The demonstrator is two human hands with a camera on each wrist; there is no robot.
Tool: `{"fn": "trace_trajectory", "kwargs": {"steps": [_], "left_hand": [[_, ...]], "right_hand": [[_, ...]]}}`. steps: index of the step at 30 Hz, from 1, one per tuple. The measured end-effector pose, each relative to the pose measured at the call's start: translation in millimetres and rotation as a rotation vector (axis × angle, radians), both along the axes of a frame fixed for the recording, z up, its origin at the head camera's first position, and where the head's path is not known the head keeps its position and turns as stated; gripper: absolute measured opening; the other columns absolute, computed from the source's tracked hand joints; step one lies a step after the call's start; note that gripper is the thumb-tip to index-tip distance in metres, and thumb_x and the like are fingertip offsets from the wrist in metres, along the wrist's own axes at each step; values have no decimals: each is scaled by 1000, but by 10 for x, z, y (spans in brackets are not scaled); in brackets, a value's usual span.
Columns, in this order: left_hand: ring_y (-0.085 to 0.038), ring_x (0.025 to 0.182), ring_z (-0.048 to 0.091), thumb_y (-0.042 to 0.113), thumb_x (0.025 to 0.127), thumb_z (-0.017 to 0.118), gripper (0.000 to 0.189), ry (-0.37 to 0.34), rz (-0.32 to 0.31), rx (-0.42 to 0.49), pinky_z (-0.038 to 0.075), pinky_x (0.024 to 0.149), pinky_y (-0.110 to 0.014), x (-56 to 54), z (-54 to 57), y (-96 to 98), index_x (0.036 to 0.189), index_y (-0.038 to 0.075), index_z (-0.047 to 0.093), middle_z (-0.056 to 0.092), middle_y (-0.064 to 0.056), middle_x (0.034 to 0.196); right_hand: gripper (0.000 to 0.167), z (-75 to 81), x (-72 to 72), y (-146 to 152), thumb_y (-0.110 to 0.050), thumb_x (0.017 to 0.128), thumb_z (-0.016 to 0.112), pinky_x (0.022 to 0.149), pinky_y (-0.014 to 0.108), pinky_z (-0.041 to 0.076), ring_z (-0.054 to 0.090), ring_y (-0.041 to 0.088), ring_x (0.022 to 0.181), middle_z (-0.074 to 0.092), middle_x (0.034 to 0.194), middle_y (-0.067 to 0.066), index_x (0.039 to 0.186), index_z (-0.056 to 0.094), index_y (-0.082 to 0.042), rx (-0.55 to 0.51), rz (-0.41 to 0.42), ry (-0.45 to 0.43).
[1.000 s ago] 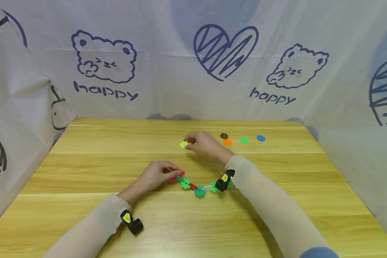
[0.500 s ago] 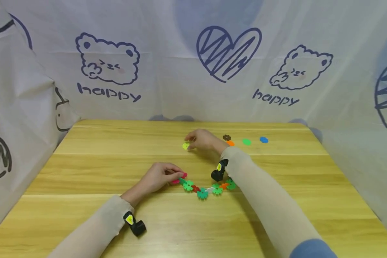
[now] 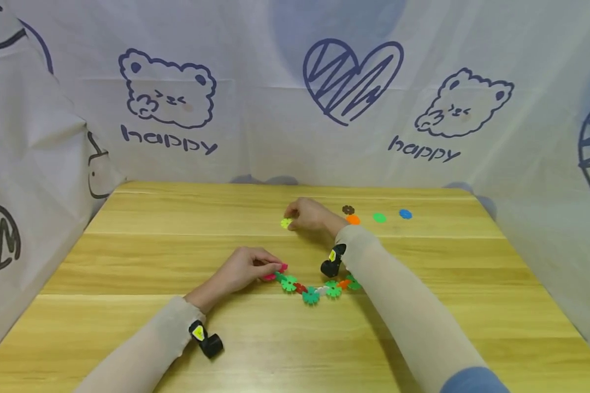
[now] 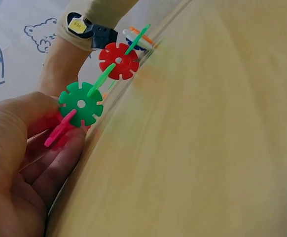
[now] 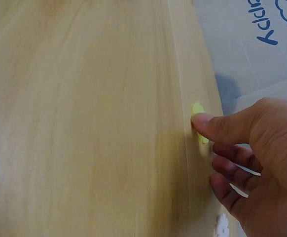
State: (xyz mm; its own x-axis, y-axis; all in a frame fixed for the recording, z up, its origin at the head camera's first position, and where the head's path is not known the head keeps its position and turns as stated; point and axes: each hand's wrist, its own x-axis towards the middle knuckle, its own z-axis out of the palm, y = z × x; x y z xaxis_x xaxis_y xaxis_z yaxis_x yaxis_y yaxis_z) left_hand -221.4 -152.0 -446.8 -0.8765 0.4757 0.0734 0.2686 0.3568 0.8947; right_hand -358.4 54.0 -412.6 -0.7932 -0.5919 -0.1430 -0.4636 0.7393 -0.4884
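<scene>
- Left hand (image 3: pixel 243 266): thumb and fingers pinch the pink end (image 4: pixel 60 128) of a disc chain (image 3: pixel 311 295), at the chain's left end.
- Right hand (image 3: pixel 311 214): thumb and index finger pinch a yellow disc (image 3: pixel 285 223) farther back; in the right wrist view the thumb covers its middle and the other 3 fingers curve loosely beside it.
- The 2 hands are well apart.
- The chain sags in an arc across the middle of the counter (image 3: pixel 255 338), with green, red, teal, white and orange notched discs slotted together at angles; its right end runs up to the right sleeve (image 3: pixel 398 305).
- Near the back, right of the right hand, lie 4 loose discs: a brown disc (image 3: pixel 348 209), an orange disc (image 3: pixel 353 219) just in front of it, then a green disc (image 3: pixel 379 218) and a blue disc (image 3: pixel 405 214).
- Each wrist wears 1 black camera (image 3: pixel 210 345).
- Behind the counter hangs pale cloth (image 3: pixel 260 109) printed with bears, a heart and "happy".
</scene>
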Motion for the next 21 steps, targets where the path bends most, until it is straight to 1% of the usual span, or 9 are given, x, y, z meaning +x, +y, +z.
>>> {"fn": "trace_trajectory", "kwargs": {"steps": [4,8,10,13,16,21], "left_hand": [[-15,70,67,21,93,70,16,6,-15,-34,53,57,-28,-31,9,-2,104,12,78,73,0,95],[-14,70,66,21,93,69,15,27,-13,-52,53,57,-28,-39,14,3,103,13,78,72,1,94],[-16,70,67,18,94,69,15,36,-1,-58,54,57,-28,-30,26,13,103,11,77,72,-1,94],[-23,71,67,12,94,68,15,29,20,-54,54,57,-30,-12,39,27,104,5,76,72,-8,96],[-27,71,66,11,93,68,16,35,30,-52,54,57,-33,-14,18,26,104,3,76,72,-10,96],[-19,70,66,19,93,70,16,36,38,-31,55,57,-31,-29,-32,17,103,9,77,72,-4,93]], "right_hand": [[29,13,32,19,-14,86,76,91,33,47,58,22,100,63,106,7,110,63,-6,-3,-22,-6],[24,12,61,60,-14,88,75,85,31,48,57,19,93,61,98,5,106,59,-8,-41,-36,-24],[20,19,84,87,-13,90,73,83,31,48,58,19,91,62,97,5,104,60,-8,-67,-35,-36],[15,27,123,141,-11,91,70,82,30,49,60,18,89,64,95,5,103,61,-7,-113,-31,-50],[14,26,159,204,-10,92,69,79,29,51,62,17,86,66,94,6,103,62,-5,-170,-38,-66],[13,21,232,309,-11,92,69,70,27,53,63,16,76,66,88,5,103,63,-5,-260,-84,-106]]}}
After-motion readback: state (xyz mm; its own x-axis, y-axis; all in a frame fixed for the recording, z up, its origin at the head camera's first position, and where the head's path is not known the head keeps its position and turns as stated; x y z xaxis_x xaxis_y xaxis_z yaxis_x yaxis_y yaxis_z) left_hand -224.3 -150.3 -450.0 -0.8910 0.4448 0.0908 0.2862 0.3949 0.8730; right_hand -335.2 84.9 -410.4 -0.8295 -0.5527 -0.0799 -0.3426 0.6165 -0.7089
